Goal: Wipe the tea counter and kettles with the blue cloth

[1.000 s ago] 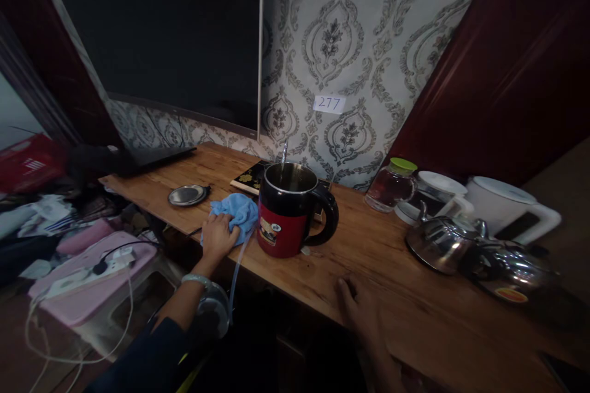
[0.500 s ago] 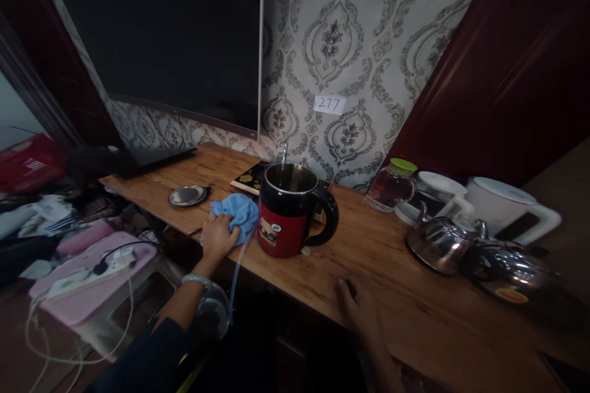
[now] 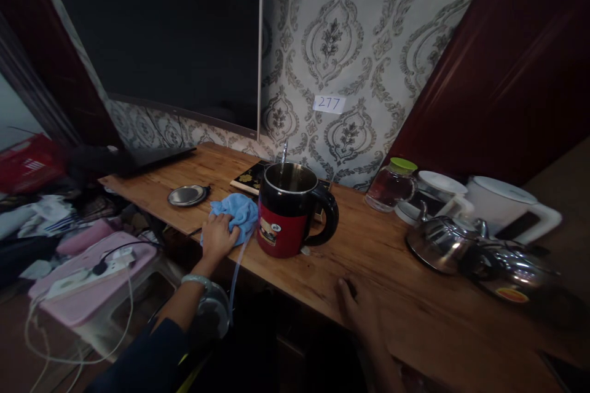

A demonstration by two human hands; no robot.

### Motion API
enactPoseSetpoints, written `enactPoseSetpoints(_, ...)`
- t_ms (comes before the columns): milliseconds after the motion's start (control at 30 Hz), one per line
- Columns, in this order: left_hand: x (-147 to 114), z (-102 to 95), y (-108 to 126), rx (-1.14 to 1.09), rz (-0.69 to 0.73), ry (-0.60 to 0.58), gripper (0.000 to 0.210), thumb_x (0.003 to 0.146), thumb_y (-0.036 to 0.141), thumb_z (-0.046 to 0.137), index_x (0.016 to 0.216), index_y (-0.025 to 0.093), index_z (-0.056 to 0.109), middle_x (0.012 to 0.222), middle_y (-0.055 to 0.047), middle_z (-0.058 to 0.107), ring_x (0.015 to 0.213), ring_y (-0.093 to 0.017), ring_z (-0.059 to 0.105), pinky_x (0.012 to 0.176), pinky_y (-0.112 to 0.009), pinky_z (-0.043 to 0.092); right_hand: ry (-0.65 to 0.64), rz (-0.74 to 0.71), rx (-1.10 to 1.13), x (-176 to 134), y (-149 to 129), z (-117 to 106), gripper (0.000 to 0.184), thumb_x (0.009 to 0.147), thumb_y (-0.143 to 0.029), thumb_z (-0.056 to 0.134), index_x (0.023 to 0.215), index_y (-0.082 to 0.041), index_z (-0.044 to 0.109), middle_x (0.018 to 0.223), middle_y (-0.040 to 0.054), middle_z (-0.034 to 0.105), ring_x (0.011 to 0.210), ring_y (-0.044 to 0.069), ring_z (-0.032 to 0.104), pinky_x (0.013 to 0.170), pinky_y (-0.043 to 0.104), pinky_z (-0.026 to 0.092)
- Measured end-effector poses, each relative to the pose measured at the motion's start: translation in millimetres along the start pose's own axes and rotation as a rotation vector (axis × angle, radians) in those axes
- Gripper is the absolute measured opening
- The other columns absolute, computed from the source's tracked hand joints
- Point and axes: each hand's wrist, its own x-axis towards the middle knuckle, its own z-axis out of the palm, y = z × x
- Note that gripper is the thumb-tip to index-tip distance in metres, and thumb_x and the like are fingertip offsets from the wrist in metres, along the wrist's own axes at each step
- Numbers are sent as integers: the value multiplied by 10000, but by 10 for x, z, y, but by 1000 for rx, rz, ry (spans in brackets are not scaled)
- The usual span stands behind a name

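Observation:
My left hand is closed on a crumpled blue cloth at the front edge of the wooden table. Right beside the cloth stands an upright red and black electric kettle without a lid, its black handle turned to the right. A thin metal piece sticks up at the kettle's far rim. Near the table's front edge, right of the kettle, rests my right hand, empty, its thumb apart from the other fingers. Shadow covers part of those fingers. Left of the cloth lies a round metal lid.
Behind the kettle lies a black panel with gold flowers. To the right stand a glass jug with a green lid, white pitchers and shiny metal teapots. A pink stool with a power strip is at the lower left.

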Motion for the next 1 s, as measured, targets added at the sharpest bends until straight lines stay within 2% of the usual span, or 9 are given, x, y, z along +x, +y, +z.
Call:
enactPoseSetpoints(400, 2, -1, -4, -12, 5, -7, 348, 822, 330, 447, 1016, 159, 680, 1009, -128, 696, 1030, -323, 562, 836, -432, 404, -18, 23, 4, -13, -44, -22, 423, 858, -537, 414, 712, -221, 655, 739, 80, 704, 716, 235, 639, 660, 315, 466)
enactPoseSetpoints(567, 3, 21, -20, -7, 9, 5, 350, 819, 333, 454, 1014, 154, 682, 1000, -132, 696, 1030, -328, 561, 828, -436, 406, -13, 15, -5, -7, -36, -17, 428, 855, -533, 411, 754, -211, 675, 782, 90, 716, 755, 246, 647, 689, 325, 466)
enactPoseSetpoints(700, 3, 36, -29, -14, 13, 12, 346, 817, 331, 461, 1018, 155, 681, 994, -127, 697, 1022, -326, 566, 817, -434, 409, -4, 5, -18, -3, -21, -10, 428, 848, -533, 408, 717, -212, 659, 769, 92, 710, 748, 246, 643, 690, 326, 462)
enactPoseSetpoints(867, 8, 22, -13, -8, 2, 4, 343, 814, 325, 462, 1010, 156, 687, 999, -128, 699, 1027, -325, 570, 823, -434, 407, -15, 27, -13, -6, -8, -7, 418, 854, -525, 418, 786, -209, 684, 815, 94, 723, 783, 252, 650, 713, 335, 461)
enactPoseSetpoints(1000, 9, 9, -6, -12, -2, 1, 344, 813, 332, 462, 1007, 162, 689, 1001, -127, 700, 1027, -329, 570, 806, -435, 405, -9, 17, -15, -3, -10, -5, 426, 850, -536, 416, 739, -207, 662, 771, 94, 707, 745, 248, 637, 687, 333, 456)
